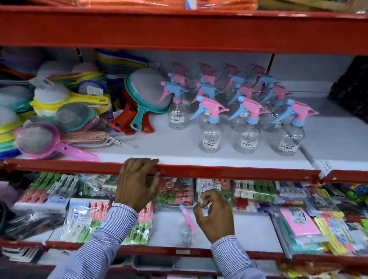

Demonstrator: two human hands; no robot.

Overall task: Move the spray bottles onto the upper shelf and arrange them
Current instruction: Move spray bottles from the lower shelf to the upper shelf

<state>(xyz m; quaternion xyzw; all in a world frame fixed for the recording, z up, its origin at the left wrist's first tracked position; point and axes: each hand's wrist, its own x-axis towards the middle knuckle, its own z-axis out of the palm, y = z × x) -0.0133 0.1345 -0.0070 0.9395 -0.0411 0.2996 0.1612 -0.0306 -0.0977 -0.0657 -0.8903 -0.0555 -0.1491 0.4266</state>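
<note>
Several clear spray bottles (246,139) with pink and blue trigger heads stand upright in rows on the white upper shelf (178,153), right of centre. One more spray bottle (187,225) lies on its side on the lower shelf (167,228), pink head pointing away. My right hand (214,217) hovers just right of that lying bottle with its fingers curled and apart; I see nothing clearly held in it. My left hand (139,181) grips the red front edge of the upper shelf, fingers over the top and thumb underneath.
Plastic sieves and strainers (60,118) crowd the left of the upper shelf; a teal one (149,92) leans beside the bottles. A dark bundle (360,93) sits at the far right. Packets of pegs (86,215) and cloths (301,224) flank the lying bottle.
</note>
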